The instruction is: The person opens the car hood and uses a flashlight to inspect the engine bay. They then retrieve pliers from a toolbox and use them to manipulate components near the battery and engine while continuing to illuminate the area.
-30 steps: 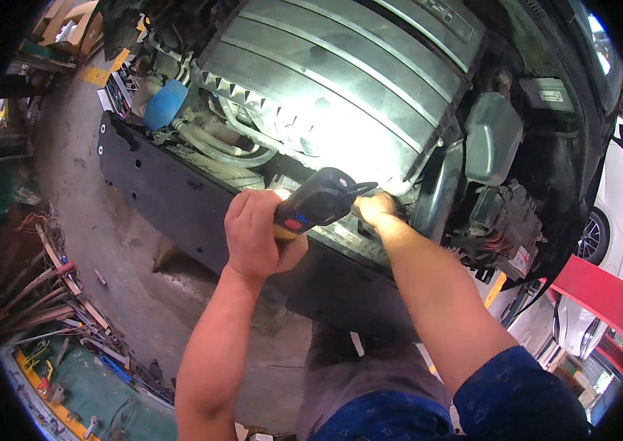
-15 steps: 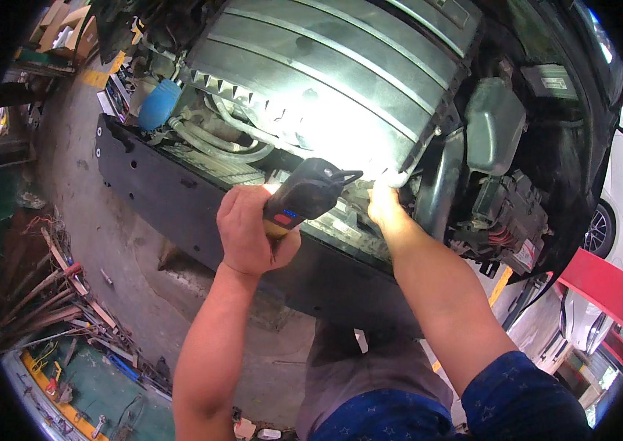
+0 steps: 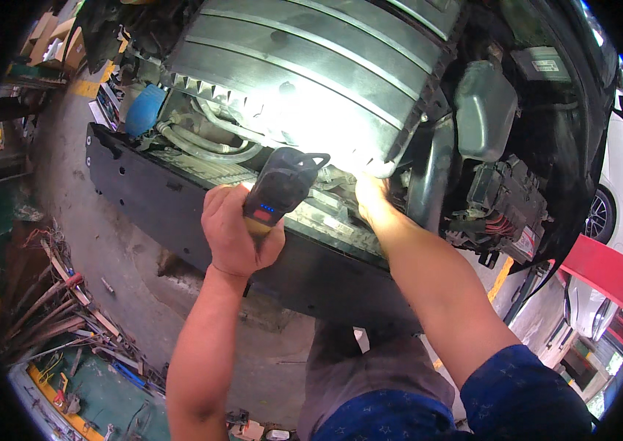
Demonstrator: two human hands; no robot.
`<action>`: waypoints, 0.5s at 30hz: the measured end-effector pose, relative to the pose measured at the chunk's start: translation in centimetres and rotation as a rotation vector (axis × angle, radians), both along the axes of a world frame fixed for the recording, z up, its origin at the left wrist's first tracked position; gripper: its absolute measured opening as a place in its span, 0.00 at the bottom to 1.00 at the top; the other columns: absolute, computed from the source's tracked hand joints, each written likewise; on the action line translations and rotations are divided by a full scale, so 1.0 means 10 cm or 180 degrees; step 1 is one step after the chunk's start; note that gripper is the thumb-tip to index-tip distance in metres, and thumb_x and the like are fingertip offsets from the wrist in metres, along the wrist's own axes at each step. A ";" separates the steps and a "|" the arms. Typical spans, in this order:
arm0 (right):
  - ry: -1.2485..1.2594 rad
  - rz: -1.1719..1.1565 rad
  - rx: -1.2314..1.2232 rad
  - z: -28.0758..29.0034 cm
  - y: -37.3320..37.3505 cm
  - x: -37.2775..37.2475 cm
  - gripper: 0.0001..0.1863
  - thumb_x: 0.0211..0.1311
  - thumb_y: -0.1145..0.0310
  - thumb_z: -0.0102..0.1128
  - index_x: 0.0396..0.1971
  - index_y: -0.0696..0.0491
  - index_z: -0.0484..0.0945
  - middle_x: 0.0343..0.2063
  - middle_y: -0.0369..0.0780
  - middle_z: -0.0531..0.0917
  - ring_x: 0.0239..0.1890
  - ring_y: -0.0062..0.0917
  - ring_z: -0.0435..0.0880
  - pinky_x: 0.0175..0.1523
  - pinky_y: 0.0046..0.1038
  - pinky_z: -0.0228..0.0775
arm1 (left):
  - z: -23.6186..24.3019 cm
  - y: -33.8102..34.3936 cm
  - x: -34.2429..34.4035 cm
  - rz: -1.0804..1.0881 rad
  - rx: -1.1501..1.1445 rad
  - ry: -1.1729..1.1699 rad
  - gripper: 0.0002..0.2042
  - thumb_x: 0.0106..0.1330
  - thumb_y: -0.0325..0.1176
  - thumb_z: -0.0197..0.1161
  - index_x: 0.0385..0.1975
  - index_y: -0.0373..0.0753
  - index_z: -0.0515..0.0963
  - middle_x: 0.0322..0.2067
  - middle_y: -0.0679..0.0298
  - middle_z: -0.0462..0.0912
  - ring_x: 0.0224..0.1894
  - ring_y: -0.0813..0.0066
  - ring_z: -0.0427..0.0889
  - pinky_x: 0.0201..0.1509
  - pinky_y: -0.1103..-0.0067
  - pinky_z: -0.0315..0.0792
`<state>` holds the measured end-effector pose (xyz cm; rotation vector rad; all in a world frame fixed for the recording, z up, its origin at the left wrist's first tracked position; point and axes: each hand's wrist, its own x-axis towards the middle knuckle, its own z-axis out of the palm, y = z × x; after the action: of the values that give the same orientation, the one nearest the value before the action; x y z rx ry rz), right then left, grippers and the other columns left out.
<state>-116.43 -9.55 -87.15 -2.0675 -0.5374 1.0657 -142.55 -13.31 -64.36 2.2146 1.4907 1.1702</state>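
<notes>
Grey floor (image 3: 127, 257) lay left of the left hand (image 3: 227, 234), closed round a black, blue-dotted lamp (image 3: 280, 184); I couldn't tell the right hand's (image 3: 372, 195) grip.

the head camera, a wide fisheye worn on the head, faces down and forward over the engine cover (image 3: 304, 66). both forearms (image 3: 205, 345) enter at the lower edge. the left hand (image 3: 232, 229) and right hand (image 3: 371, 194) lie near, mid-frame; straight edges bend toward the dark, round rim.
</notes>
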 end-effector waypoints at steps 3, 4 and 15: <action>0.0214 -0.0271 -0.0260 0.41 0.01 -0.28 0.19 0.57 0.62 0.75 0.42 0.60 0.83 0.40 0.42 0.88 0.42 0.28 0.83 0.49 0.33 0.75 | -0.04 -0.07 -0.09 0.0100 0.0061 0.0061 0.26 0.50 0.36 0.72 0.48 0.30 0.74 0.34 0.54 0.79 0.34 0.49 0.77 0.44 0.61 0.72; 0.0287 -0.0404 -0.0267 0.38 0.02 -0.20 0.18 0.58 0.64 0.74 0.43 0.59 0.82 0.41 0.42 0.88 0.42 0.28 0.83 0.48 0.33 0.75 | -0.05 -0.03 -0.06 0.0052 0.0076 0.0034 0.26 0.50 0.36 0.72 0.48 0.30 0.74 0.34 0.54 0.79 0.34 0.50 0.77 0.44 0.61 0.72; -0.0359 0.1331 -0.0673 0.79 -0.06 0.05 0.18 0.67 0.64 0.63 0.50 0.60 0.83 0.43 0.40 0.87 0.46 0.28 0.85 0.50 0.34 0.77 | -0.04 -0.03 -0.05 0.0103 0.0055 -0.0057 0.26 0.50 0.36 0.72 0.48 0.31 0.75 0.34 0.54 0.79 0.34 0.50 0.77 0.43 0.62 0.72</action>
<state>-115.95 -10.10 -79.23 -2.2670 -0.9829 1.2922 -143.02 -13.64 -64.75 2.1930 1.5204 1.2139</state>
